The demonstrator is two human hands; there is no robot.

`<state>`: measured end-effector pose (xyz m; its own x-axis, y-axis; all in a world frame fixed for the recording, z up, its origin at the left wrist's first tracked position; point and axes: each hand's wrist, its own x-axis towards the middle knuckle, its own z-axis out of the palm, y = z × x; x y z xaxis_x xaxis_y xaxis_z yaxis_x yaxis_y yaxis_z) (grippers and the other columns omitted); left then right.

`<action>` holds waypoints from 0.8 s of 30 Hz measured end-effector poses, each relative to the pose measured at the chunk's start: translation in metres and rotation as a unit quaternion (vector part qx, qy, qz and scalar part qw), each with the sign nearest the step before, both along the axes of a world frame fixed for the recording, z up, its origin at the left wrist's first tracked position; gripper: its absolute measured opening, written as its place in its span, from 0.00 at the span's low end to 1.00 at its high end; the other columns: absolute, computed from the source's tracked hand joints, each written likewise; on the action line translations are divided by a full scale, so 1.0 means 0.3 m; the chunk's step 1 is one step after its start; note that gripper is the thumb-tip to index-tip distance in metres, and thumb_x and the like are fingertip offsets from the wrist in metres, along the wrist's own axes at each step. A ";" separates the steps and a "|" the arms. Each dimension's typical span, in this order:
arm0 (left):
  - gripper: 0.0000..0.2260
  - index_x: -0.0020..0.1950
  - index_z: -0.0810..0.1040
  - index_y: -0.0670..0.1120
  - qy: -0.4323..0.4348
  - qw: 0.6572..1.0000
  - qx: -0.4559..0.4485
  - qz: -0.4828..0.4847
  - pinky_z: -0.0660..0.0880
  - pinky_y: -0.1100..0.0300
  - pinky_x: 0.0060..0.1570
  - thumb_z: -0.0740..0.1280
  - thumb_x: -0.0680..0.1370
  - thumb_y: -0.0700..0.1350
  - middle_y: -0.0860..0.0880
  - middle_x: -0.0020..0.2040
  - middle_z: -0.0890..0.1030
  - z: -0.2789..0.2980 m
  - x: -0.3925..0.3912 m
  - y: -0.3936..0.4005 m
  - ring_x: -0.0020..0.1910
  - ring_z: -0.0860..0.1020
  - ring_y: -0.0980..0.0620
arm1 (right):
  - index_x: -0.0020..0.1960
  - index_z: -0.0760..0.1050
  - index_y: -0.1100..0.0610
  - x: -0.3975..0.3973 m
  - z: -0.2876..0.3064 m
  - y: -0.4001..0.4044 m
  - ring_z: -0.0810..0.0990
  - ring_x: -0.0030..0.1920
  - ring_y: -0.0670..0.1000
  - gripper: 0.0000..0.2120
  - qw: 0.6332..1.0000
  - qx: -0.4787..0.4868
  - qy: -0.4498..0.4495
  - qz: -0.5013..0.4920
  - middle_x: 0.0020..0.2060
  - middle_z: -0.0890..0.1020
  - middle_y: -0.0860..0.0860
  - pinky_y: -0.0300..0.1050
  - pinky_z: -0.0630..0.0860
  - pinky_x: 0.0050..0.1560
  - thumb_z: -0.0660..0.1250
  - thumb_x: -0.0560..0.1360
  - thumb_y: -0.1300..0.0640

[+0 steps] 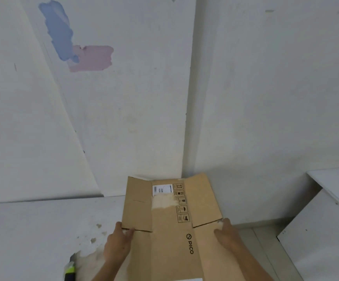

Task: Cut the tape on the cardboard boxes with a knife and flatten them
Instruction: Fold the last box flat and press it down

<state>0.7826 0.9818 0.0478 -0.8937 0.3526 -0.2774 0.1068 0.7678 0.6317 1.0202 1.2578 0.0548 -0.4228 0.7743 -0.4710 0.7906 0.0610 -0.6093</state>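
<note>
Both hands grip the flattened cardboard box point(170, 226) by its side edges.
Left hand point(117, 247), right hand point(228, 235); long axis runs near-to-far, knife point(70, 269) near-left on the counter point(32, 230).

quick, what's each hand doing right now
Left hand: grips the left edge of the flattened cardboard box.
Right hand: grips its right edge.

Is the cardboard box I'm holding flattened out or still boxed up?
Flattened. The cardboard box lies as one flat sheet, its flaps spread outward, held at its edges by the left hand and right hand.
</note>
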 end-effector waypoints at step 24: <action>0.34 0.83 0.58 0.44 -0.002 0.996 -0.066 -0.054 0.75 0.51 0.62 0.58 0.83 0.64 0.45 0.69 0.78 -0.162 -0.070 0.045 0.66 0.77 0.44 | 0.67 0.62 0.59 -0.073 -0.192 0.011 0.66 0.70 0.60 0.21 0.984 0.119 -0.117 -0.062 0.67 0.67 0.59 0.58 0.66 0.67 0.54 0.81 0.46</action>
